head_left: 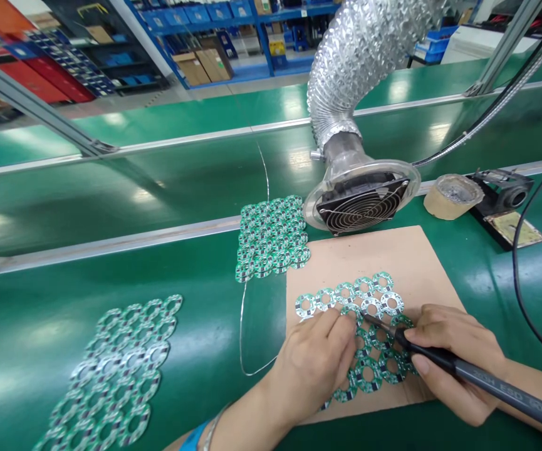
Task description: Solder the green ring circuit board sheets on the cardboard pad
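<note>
In my right hand is a black soldering iron, its tip down on a panel of ring-shaped green circuit boards. My left hand is closed in a pinch over the same panel, close to the iron's tip. A thin solder wire loops across the table into the left hand; its end at the fingertips is hidden. The panel lies flat on a brown cardboard sheet, and both hands cover parts of it.
Behind the cardboard's left corner sits a stack of board panels. Another ring-board panel lies at the left. A fume extractor fan hangs low on a foil duct. At the right are a tape roll and an iron stand.
</note>
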The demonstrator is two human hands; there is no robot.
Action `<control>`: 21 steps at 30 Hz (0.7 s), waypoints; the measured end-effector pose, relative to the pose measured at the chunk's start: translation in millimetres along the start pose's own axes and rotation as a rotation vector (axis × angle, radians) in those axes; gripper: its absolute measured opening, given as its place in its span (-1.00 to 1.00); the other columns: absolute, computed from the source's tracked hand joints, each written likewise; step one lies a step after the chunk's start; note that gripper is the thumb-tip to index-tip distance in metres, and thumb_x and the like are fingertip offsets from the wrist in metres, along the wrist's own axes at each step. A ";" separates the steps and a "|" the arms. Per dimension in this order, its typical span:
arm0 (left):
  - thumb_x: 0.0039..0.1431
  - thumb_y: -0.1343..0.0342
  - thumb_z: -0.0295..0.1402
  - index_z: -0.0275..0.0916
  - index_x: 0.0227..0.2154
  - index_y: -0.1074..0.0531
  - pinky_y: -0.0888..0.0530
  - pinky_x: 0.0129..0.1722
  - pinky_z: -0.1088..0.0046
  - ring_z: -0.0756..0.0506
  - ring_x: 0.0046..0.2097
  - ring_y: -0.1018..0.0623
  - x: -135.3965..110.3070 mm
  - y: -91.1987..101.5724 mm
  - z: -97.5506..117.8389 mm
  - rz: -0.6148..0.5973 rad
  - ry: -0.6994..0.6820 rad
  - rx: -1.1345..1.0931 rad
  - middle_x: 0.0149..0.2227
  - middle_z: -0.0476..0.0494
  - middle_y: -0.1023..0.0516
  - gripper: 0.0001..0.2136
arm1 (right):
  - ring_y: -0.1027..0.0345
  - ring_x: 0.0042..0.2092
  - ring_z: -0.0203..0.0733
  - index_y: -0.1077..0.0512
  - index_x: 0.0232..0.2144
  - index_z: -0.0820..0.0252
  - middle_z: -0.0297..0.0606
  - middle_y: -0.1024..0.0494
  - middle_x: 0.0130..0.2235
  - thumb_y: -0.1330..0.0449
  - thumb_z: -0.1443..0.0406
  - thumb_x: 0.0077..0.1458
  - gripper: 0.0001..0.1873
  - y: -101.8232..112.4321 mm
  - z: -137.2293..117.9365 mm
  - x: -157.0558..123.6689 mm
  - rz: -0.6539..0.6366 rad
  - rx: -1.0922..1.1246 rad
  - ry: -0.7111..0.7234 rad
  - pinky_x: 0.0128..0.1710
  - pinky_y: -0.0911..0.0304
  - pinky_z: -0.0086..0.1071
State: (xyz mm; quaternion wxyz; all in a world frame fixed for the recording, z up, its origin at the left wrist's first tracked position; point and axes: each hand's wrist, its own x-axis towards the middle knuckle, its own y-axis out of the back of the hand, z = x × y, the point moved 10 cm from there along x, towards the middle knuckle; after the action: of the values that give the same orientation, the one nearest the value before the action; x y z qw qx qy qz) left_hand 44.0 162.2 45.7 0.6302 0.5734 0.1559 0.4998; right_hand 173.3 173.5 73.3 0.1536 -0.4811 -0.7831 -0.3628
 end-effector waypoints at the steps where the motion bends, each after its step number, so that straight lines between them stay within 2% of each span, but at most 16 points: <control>1: 0.24 0.09 -0.47 -0.25 -0.39 -0.31 -0.32 -0.56 0.49 0.00 -0.51 -0.32 0.8 0.1 1.2 0.000 -0.006 0.012 -0.51 -0.01 -0.32 -0.88 | -0.24 -0.49 -0.24 -0.38 -0.20 0.31 -0.26 -0.38 -0.49 -0.12 0.50 -0.11 -0.67 -0.6 0.0 -0.8 -0.005 -0.004 0.001 -0.47 -0.29 -0.27; 6: 0.24 0.11 -0.48 -0.26 -0.32 -0.33 -0.37 -0.53 0.49 0.00 -0.49 -0.35 3.1 -2.3 3.8 -0.019 -0.020 0.031 -0.50 -0.02 -0.33 -0.88 | -0.27 -0.48 -0.22 -0.38 -0.18 0.33 -0.23 -0.40 -0.49 -0.13 0.51 -0.12 -0.64 -1.4 -2.5 -1.4 -0.018 -0.033 0.026 -0.44 -0.30 -0.25; 14: 0.25 0.10 -0.47 -0.26 -0.38 -0.32 -0.33 -0.54 0.51 0.02 -0.50 -0.32 0.6 0.8 2.8 0.015 -0.011 -0.001 -0.52 0.00 -0.31 -0.87 | -0.23 -0.53 -0.24 -0.40 -0.22 0.30 -0.28 -0.37 -0.54 -0.08 0.48 -0.11 -0.69 4.0 -5.5 4.3 0.004 0.011 0.019 -0.53 -0.21 -0.31; 21: 0.25 0.09 -0.45 -0.25 -0.36 -0.32 -0.31 -0.53 0.48 0.01 -0.50 -0.31 -0.1 -1.7 3.0 0.000 -0.008 0.041 -0.51 -0.01 -0.32 -0.89 | -0.24 -0.51 -0.25 -0.39 -0.23 0.32 -0.26 -0.38 -0.51 -0.09 0.49 -0.12 -0.69 1.3 -3.2 2.2 -0.007 0.034 0.010 -0.48 -0.25 -0.29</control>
State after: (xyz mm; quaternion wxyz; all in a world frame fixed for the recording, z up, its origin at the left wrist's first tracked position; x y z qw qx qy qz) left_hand 47.0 160.7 45.1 0.6189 0.5882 0.1635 0.4943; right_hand 173.1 173.0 77.4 0.1646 -0.4740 -0.7899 -0.3525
